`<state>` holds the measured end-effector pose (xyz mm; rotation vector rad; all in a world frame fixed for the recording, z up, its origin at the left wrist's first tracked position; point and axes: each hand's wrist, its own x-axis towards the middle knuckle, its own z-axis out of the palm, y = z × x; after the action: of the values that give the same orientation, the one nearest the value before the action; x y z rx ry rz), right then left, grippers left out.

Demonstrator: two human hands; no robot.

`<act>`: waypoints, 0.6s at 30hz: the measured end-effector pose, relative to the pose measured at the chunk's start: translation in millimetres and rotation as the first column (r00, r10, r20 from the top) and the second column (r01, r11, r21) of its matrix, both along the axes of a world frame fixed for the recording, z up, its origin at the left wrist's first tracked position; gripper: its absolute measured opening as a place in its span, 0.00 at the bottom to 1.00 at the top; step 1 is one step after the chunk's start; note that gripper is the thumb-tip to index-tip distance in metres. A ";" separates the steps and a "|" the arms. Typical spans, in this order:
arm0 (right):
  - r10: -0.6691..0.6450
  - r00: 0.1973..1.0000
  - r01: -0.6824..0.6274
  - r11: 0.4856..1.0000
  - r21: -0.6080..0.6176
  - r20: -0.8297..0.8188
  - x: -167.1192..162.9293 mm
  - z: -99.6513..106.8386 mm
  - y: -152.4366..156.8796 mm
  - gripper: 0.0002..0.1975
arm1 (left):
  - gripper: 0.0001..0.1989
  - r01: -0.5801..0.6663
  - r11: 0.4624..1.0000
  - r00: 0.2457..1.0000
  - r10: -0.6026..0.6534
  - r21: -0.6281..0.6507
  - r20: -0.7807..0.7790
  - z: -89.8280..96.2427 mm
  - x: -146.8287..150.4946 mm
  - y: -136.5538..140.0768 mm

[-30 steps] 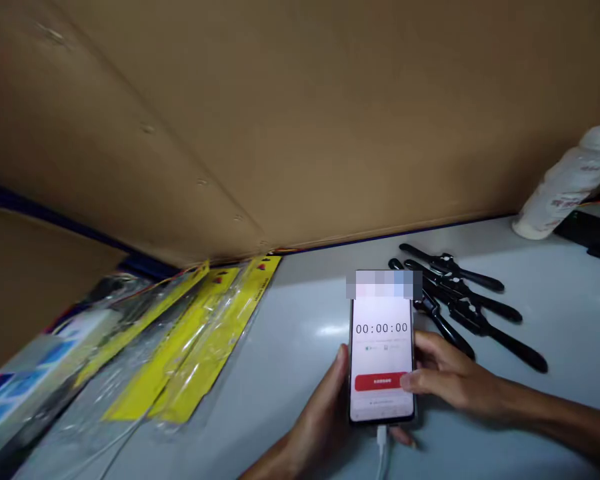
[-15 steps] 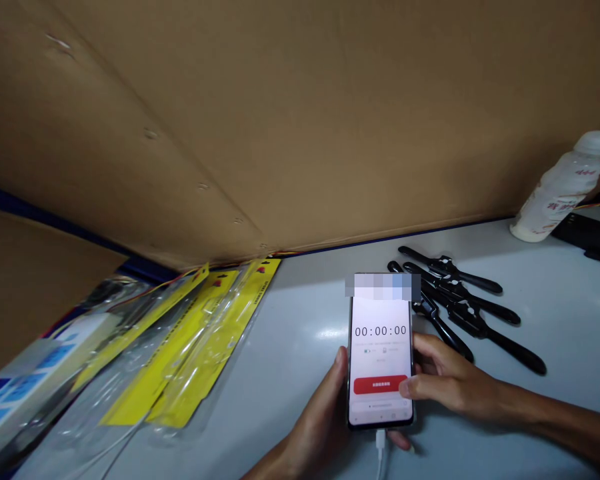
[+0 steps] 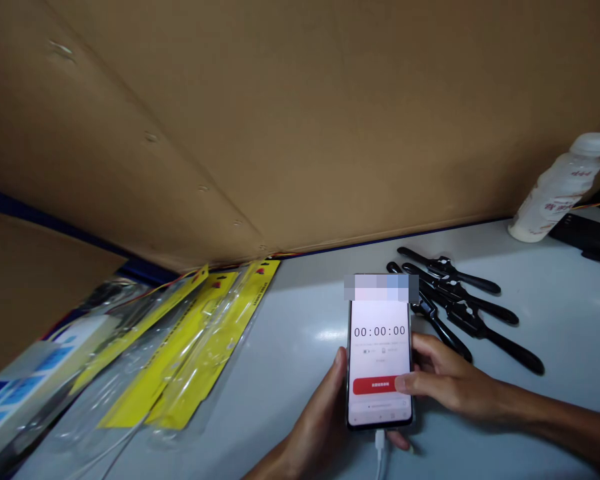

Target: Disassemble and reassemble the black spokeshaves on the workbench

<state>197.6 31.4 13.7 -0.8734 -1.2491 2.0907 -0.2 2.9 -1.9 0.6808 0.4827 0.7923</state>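
A smartphone (image 3: 379, 357) with a lit screen is held upright between my two hands. The screen reads 00:00:00 above a red button. My left hand (image 3: 316, 419) wraps the phone from its left side and behind, thumb along the edge, with a fingertip showing below. At the right edge, my right hand (image 3: 445, 379) grips the phone, its thumb over the right end of the red button. A white charging cable (image 3: 379, 441) is plugged into the bottom. Just behind the phone and right hand lie several black spokeshaves (image 3: 465, 317), partly hidden by the phone.
On the left are yellow-backed clear plastic packages (image 3: 215, 347) and a white-and-blue box (image 3: 45, 367). A white plastic bottle (image 3: 555, 197) stands at the back right beside a flat black object (image 3: 590, 237). A brown cardboard wall (image 3: 330, 133) rises behind the grey table (image 3: 290, 313).
My right thumb has edged slightly left over the red button. The view has shifted a little; both hands still hold the phone in the same place.
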 end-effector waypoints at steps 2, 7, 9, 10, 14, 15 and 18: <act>-0.008 1.000 0.008 1.000 0.003 0.013 0.0 0.4 0.3 0.20 | 0.32 0.000 1.000 1.000 0.000 0.002 -0.013 0.6 0.3 0.4; -0.030 0.996 0.030 1.000 -0.003 0.086 2.9 -5.9 0.9 0.20 | 0.34 0.029 1.000 1.000 -0.029 -0.011 -0.002 3.0 0.5 0.3; -0.031 0.996 0.030 0.999 0.017 0.087 4.0 -9.9 1.0 0.24 | 0.35 0.040 0.999 0.999 -0.039 -0.023 0.014 2.2 0.4 -0.3; -0.031 0.996 0.028 0.999 0.028 0.081 4.2 -11.4 1.0 0.25 | 0.35 0.040 0.999 0.999 -0.039 -0.029 0.021 1.3 0.2 -0.7; -0.028 0.997 0.026 0.999 0.033 0.070 2.9 -9.2 1.0 0.25 | 0.36 0.029 0.999 0.999 -0.027 -0.042 0.040 -2.5 -0.8 -1.9; -0.023 0.998 0.021 0.999 0.028 0.067 2.3 -7.0 1.0 0.25 | 0.36 0.024 0.999 0.999 -0.023 -0.040 0.034 -2.7 -0.9 -2.0; -0.009 1.000 0.009 1.000 0.012 0.028 0.0 -0.8 0.7 0.22 | 0.35 0.013 1.000 1.000 -0.013 -0.024 0.002 -1.0 -0.5 -1.8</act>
<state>197.5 32.1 12.8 -0.9041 -1.2682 2.0687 -0.7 1.1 -2.9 0.6599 0.4847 0.7733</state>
